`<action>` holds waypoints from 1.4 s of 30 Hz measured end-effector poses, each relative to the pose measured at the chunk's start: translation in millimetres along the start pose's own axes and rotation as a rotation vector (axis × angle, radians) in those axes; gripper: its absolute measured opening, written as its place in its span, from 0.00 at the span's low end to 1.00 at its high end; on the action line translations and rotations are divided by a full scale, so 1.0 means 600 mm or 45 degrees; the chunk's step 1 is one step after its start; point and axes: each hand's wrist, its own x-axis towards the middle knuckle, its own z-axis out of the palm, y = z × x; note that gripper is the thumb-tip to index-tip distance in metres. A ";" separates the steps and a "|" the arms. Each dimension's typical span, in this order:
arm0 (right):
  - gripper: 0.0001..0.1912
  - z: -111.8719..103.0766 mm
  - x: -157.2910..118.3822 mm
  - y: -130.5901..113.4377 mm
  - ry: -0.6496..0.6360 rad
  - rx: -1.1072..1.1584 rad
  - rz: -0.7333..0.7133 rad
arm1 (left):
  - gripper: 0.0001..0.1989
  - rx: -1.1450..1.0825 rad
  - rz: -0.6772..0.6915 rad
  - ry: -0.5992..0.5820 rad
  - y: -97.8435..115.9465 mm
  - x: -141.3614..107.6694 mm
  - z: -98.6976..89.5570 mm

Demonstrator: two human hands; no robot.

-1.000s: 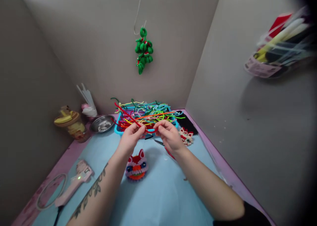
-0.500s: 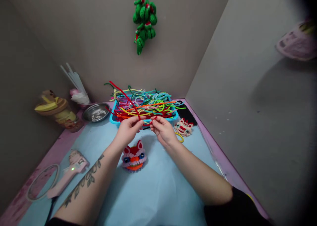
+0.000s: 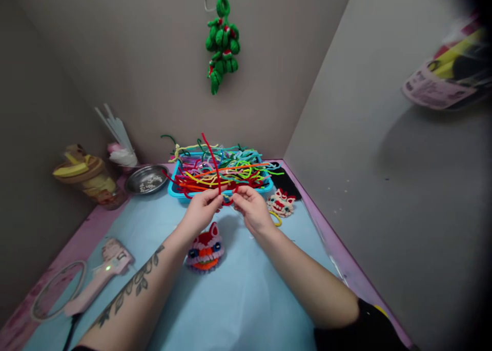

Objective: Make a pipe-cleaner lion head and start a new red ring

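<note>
A red pipe cleaner (image 3: 212, 156) is pinched between my two hands, its long end rising from the left fingers. My left hand (image 3: 203, 206) is closed on it, thumb against fingers. My right hand (image 3: 250, 206) is closed on its other part, which curves in a short bend between the hands. Below my left hand lies a lilac, red and orange lion-head figure (image 3: 206, 251) with blue eyes. To the right of my right hand lie a cream and red lion head (image 3: 282, 203) and a yellow ring (image 3: 275, 218).
Behind my hands stands a blue basket (image 3: 175, 191) heaped with coloured pipe cleaners. Left are a metal dish (image 3: 134, 183) of small white bits, a drink cup (image 3: 86, 179) and a pink glue gun (image 3: 96, 284). A black flat item (image 3: 287, 182) lies right. A green ornament (image 3: 222, 43) hangs above.
The red pipe cleaner's long end has swung from leaning left to nearly upright. Both hands still pinch it. The whole view has shifted slightly.
</note>
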 end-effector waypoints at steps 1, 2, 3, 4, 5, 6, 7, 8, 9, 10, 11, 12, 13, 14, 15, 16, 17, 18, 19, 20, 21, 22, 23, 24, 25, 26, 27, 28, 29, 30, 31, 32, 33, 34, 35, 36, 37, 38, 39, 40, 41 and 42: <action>0.12 -0.001 0.000 0.001 -0.022 -0.028 -0.012 | 0.20 0.005 0.007 -0.011 -0.001 0.000 0.001; 0.11 -0.002 0.000 0.001 -0.046 -0.066 -0.028 | 0.19 0.010 0.010 -0.018 -0.003 0.000 0.002; 0.11 -0.004 0.000 0.001 -0.070 -0.113 -0.047 | 0.18 0.015 0.007 -0.021 -0.004 0.000 0.002; 0.11 -0.005 0.001 0.000 -0.094 -0.165 -0.064 | 0.17 0.017 0.000 -0.024 -0.005 0.000 0.003; 0.11 -0.006 0.001 -0.001 -0.116 -0.215 -0.078 | 0.16 0.015 -0.004 -0.026 -0.006 -0.001 0.003; 0.11 -0.007 0.002 -0.003 -0.135 -0.258 -0.087 | 0.15 0.007 0.002 -0.027 -0.007 -0.001 0.003; 0.10 -0.008 0.003 -0.004 -0.149 -0.284 -0.088 | 0.14 -0.004 0.016 -0.035 -0.007 -0.002 0.003; 0.10 -0.009 0.003 -0.006 -0.158 -0.291 -0.082 | 0.13 -0.017 0.035 -0.045 -0.006 -0.003 0.004; 0.10 -0.009 0.004 -0.008 -0.163 -0.282 -0.072 | 0.12 -0.029 0.054 -0.057 -0.005 -0.004 0.005; 0.11 -0.010 0.005 -0.009 -0.166 -0.265 -0.063 | 0.11 -0.038 0.065 -0.069 -0.003 -0.005 0.006; 0.11 -0.010 0.005 -0.011 -0.166 -0.249 -0.056 | 0.11 -0.043 0.064 -0.078 -0.001 -0.007 0.007; 0.11 -0.011 0.006 -0.012 -0.167 -0.242 -0.051 | 0.11 -0.048 0.052 -0.082 0.002 -0.008 0.008; 0.11 -0.011 0.006 -0.013 -0.166 -0.247 -0.049 | 0.11 -0.057 0.036 -0.081 0.004 -0.009 0.008; 0.11 -0.011 0.006 -0.015 -0.165 -0.262 -0.048 | 0.11 -0.068 0.016 -0.075 0.007 -0.009 0.009; 0.11 -0.012 0.006 -0.016 -0.166 -0.279 -0.047 | 0.11 -0.079 -0.009 -0.064 0.009 -0.009 0.009; 0.11 -0.012 0.005 -0.018 -0.174 -0.297 -0.045 | 0.11 -0.095 -0.035 -0.048 0.010 -0.009 0.009; 0.11 -0.012 0.005 -0.020 -0.193 -0.313 -0.041 | 0.11 -0.116 -0.061 -0.037 0.011 -0.009 0.009; 0.11 -0.011 0.004 -0.022 -0.220 -0.327 -0.037 | 0.11 -0.145 -0.087 -0.028 0.012 -0.009 0.008; 0.10 -0.011 0.003 -0.023 -0.248 -0.339 -0.032 | 0.11 -0.180 -0.109 -0.023 0.012 -0.008 0.008; 0.10 -0.011 0.003 -0.024 -0.274 -0.352 -0.026 | 0.11 -0.218 -0.125 -0.019 0.011 -0.008 0.008; 0.10 -0.010 0.002 -0.025 -0.292 -0.363 -0.023 | 0.11 -0.256 -0.133 -0.018 0.010 -0.007 0.009; 0.10 -0.010 0.002 -0.025 -0.301 -0.373 -0.020 | 0.11 -0.285 -0.135 -0.017 0.010 -0.007 0.009; 0.10 -0.010 0.002 -0.025 -0.301 -0.384 -0.016 | 0.12 -0.303 -0.136 -0.014 0.009 -0.007 0.009; 0.10 -0.010 0.002 -0.024 -0.298 -0.395 -0.013 | 0.12 -0.312 -0.135 -0.011 0.009 -0.007 0.010; 0.10 -0.010 0.002 -0.023 -0.294 -0.407 -0.008 | 0.12 -0.314 -0.135 -0.010 0.009 -0.007 0.010; 0.10 -0.011 0.003 -0.021 -0.292 -0.418 -0.002 | 0.12 -0.314 -0.137 -0.006 0.009 -0.007 0.010; 0.10 -0.011 0.003 -0.020 -0.297 -0.429 0.008 | 0.12 -0.314 -0.142 0.003 0.010 -0.007 0.010; 0.10 -0.012 0.003 -0.020 -0.306 -0.437 0.019 | 0.13 -0.317 -0.149 0.017 0.011 -0.007 0.009; 0.10 -0.012 0.003 -0.019 -0.318 -0.442 0.027 | 0.13 -0.322 -0.153 0.032 0.012 -0.007 0.009; 0.10 -0.012 0.003 -0.019 -0.328 -0.444 0.034 | 0.13 -0.328 -0.157 0.043 0.014 -0.007 0.008; 0.10 -0.012 0.003 -0.019 -0.336 -0.444 0.039 | 0.13 -0.333 -0.158 0.044 0.015 -0.007 0.007; 0.10 -0.011 0.003 -0.019 -0.340 -0.442 0.042 | 0.13 -0.334 -0.157 0.029 0.015 -0.007 0.006; 0.10 -0.010 0.002 -0.019 -0.341 -0.439 0.044 | 0.12 -0.329 -0.151 0.003 0.016 -0.007 0.006; 0.10 -0.010 0.002 -0.019 -0.344 -0.434 0.047 | 0.12 -0.319 -0.140 -0.031 0.016 -0.007 0.006; 0.10 -0.009 0.003 -0.019 -0.349 -0.429 0.050 | 0.12 -0.304 -0.128 -0.062 0.015 -0.007 0.006; 0.11 -0.009 0.003 -0.019 -0.354 -0.423 0.053 | 0.12 -0.288 -0.115 -0.086 0.014 -0.007 0.006; 0.11 -0.009 0.003 -0.018 -0.357 -0.417 0.055 | 0.12 -0.273 -0.102 -0.099 0.013 -0.007 0.006; 0.11 -0.010 0.003 -0.017 -0.358 -0.411 0.059 | 0.12 -0.262 -0.094 -0.097 0.012 -0.007 0.006; 0.11 -0.010 0.003 -0.015 -0.358 -0.403 0.067 | 0.12 -0.259 -0.091 -0.081 0.011 -0.007 0.006; 0.12 -0.010 0.003 -0.014 -0.355 -0.385 0.079 | 0.12 -0.263 -0.094 -0.060 0.010 -0.006 0.006; 0.12 -0.010 0.002 -0.012 -0.348 -0.354 0.101 | 0.13 -0.277 -0.100 -0.031 0.009 -0.005 0.007; 0.13 -0.010 0.001 -0.010 -0.340 -0.306 0.138 | 0.13 -0.301 -0.109 0.005 0.008 -0.005 0.007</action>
